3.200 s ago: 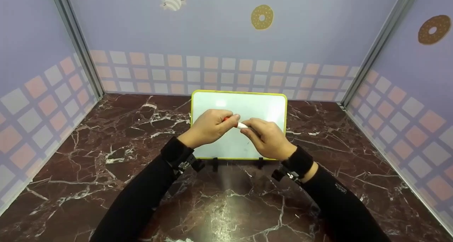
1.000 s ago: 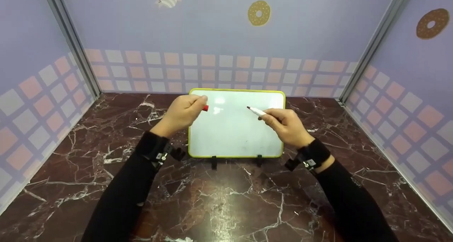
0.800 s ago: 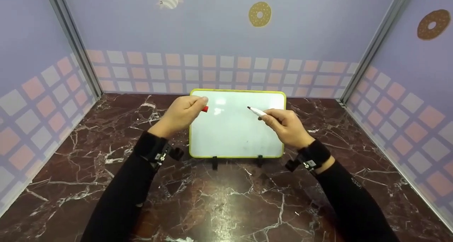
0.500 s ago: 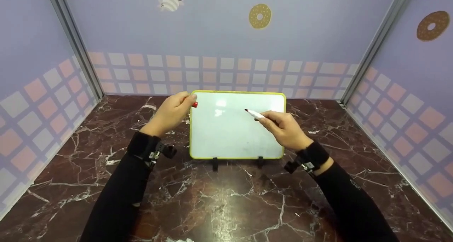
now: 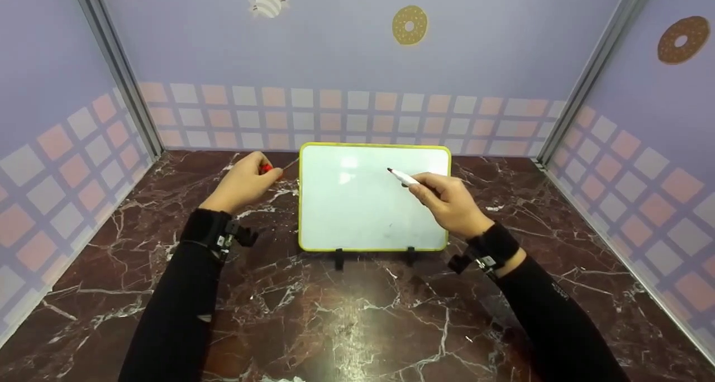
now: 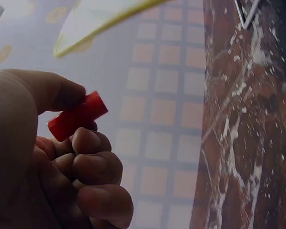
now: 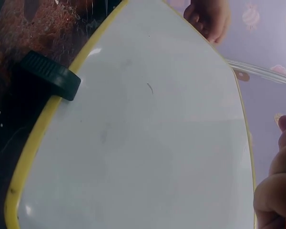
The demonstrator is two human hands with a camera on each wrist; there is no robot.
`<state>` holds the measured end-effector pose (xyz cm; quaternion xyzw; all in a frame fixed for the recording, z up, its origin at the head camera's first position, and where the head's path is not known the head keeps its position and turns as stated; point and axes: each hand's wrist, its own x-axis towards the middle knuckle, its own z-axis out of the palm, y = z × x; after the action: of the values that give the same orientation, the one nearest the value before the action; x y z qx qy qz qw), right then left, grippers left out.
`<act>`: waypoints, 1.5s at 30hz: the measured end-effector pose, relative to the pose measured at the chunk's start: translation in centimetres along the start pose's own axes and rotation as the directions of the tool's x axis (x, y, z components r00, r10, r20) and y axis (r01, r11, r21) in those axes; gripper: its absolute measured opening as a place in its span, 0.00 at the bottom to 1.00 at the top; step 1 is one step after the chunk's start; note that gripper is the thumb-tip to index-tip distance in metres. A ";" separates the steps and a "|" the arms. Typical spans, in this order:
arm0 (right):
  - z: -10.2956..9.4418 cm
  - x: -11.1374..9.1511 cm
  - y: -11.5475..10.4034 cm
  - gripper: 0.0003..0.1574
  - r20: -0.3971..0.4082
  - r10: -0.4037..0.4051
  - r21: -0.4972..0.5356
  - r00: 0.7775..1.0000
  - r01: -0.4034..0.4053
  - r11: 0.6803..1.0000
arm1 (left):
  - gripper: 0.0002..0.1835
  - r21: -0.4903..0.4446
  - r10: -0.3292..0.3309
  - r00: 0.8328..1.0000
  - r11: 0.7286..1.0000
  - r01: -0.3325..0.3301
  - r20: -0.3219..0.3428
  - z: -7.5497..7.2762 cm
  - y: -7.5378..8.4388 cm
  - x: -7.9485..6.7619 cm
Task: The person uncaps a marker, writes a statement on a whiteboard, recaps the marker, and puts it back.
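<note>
Head view: 1 marker [image 5: 402,177], pinched in your right hand [image 5: 452,204] behind its tip [image 5: 390,170], presumably leaving that free; 1 red cap [image 6: 77,116], pinched in your left hand [image 5: 241,182].

The cap [image 6: 79,116] looks like smooth plastic, the whiteboard [image 5: 357,203] glossy, the tabletop [image 5: 357,309] polished marble, the sleeves [image 5: 173,309] matt cloth.

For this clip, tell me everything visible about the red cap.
The red cap is a short, glossy cylinder, plastic by its look. The left hand pinches its middle, leaving both ends showing, and holds it in the air left of the whiteboard, slanting in the left wrist view. It is off the marker.
</note>
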<state>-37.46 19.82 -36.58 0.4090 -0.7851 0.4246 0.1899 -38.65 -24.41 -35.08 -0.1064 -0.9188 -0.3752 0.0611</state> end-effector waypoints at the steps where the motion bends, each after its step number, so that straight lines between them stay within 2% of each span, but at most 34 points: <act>1: 0.0 0.0 0.0 0.11 -0.004 -0.001 0.001 1.000 0.001 1.000 | 0.17 0.012 -0.005 1.000 1.000 0.005 0.006 -0.1 -0.3 0.0; 8: 1.2 0.2 -0.3 0.10 0.041 -0.028 0.001 0.999 0.028 1.000 | 0.15 0.085 -0.033 0.999 0.996 0.032 0.013 -0.8 -2.1 -0.5; 14: 1.6 -0.1 -0.5 0.08 0.064 -0.057 0.010 0.996 0.057 0.998 | 0.15 0.160 -0.048 0.999 0.986 0.043 0.025 -0.5 -2.8 -0.3; 22: 2.3 -0.2 -0.6 0.10 0.104 -0.081 0.009 0.991 0.081 0.997 | 0.11 0.274 -0.121 0.982 0.958 0.079 0.142 -0.1 -3.6 0.1; 26: 2.7 -0.2 -0.8 0.10 0.115 -0.082 0.012 0.990 0.081 0.997 | 0.12 0.315 -0.136 0.976 0.946 0.076 0.173 0.0 -3.9 0.0; 37: 3.9 -0.4 -0.7 0.10 0.149 -0.078 0.064 0.986 0.069 0.996 | 0.14 0.364 -0.173 0.968 0.926 0.097 0.182 -0.4 -5.1 -0.2; 45: 4.8 -0.6 -1.4 0.10 0.158 -0.079 0.098 0.984 0.064 0.993 | 0.13 0.384 -0.173 0.970 0.918 0.097 0.168 -0.3 -5.6 -0.2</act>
<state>-35.74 15.70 -38.93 0.4786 -0.7622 0.4186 0.1216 -39.78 -28.51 -38.73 -0.0657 -0.9798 -0.1849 -0.0380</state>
